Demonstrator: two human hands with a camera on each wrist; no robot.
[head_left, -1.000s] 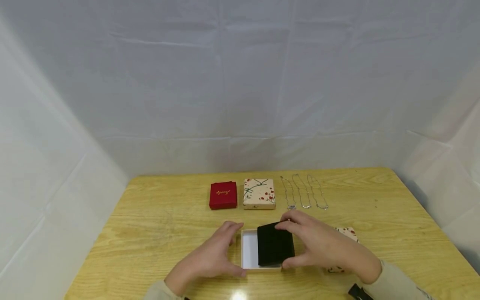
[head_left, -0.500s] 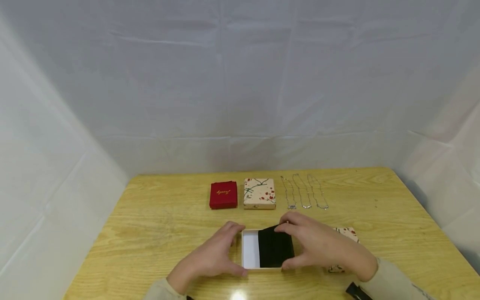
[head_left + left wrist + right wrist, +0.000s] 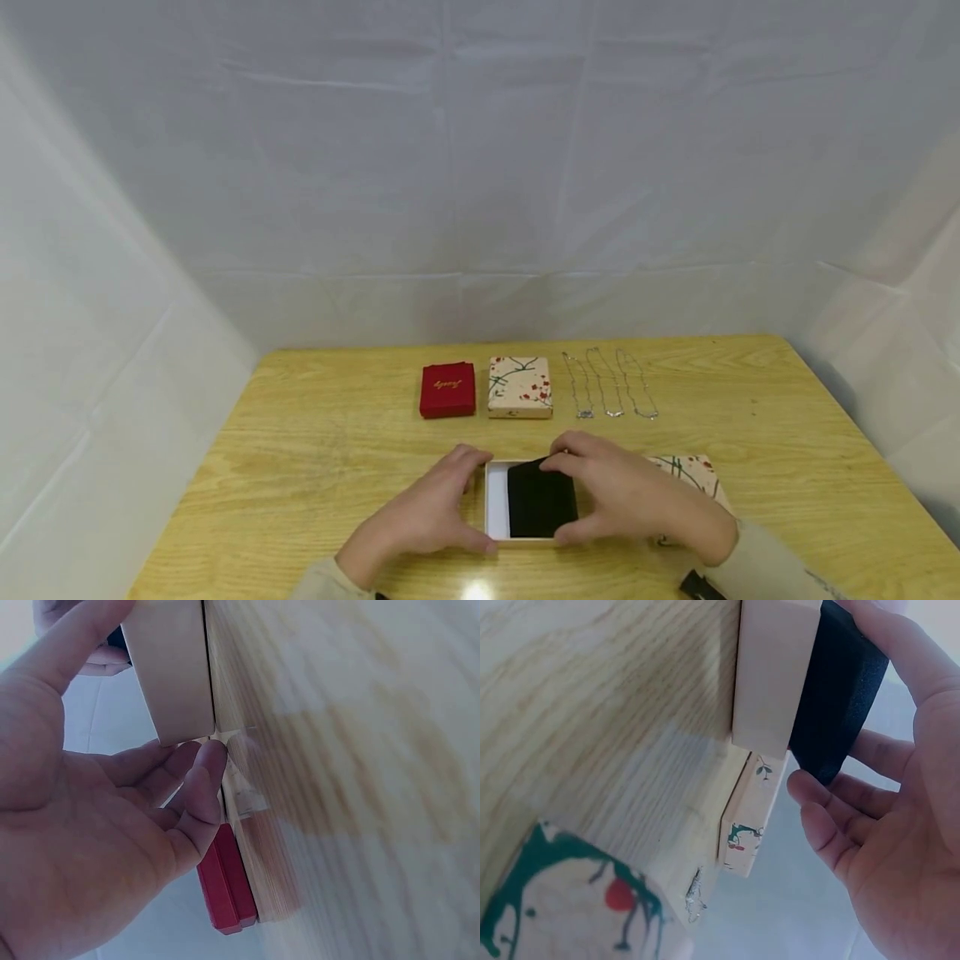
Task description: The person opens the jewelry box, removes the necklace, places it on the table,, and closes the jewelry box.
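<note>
A shallow cream box base with a white inside (image 3: 497, 508) lies near the table's front. My left hand (image 3: 431, 512) holds it at the left end, thumb at the near corner and fingers at the far one. With my right hand (image 3: 611, 492) I pinch a black square pad (image 3: 540, 504) between thumb and fingers. The pad covers the right part of the box, its far edge slightly raised. In the right wrist view the black pad (image 3: 836, 690) stands out above the rim of the box wall (image 3: 772, 675). The left wrist view shows the box's plain side (image 3: 171, 667).
Beside my right forearm lies a flower-patterned box lid (image 3: 686, 475), partly hidden. Further back sit a red box (image 3: 447, 390) with gold lettering and a flower-patterned box (image 3: 519, 387). Three silver necklaces (image 3: 611, 385) lie right of them. White sheeting (image 3: 480, 208) surrounds the wooden table (image 3: 322, 433).
My right hand and the black pad have shifted slightly left over the box, and the pad sits lower than a second ago. More of the patterned lid shows. My left hand has hardly moved.
</note>
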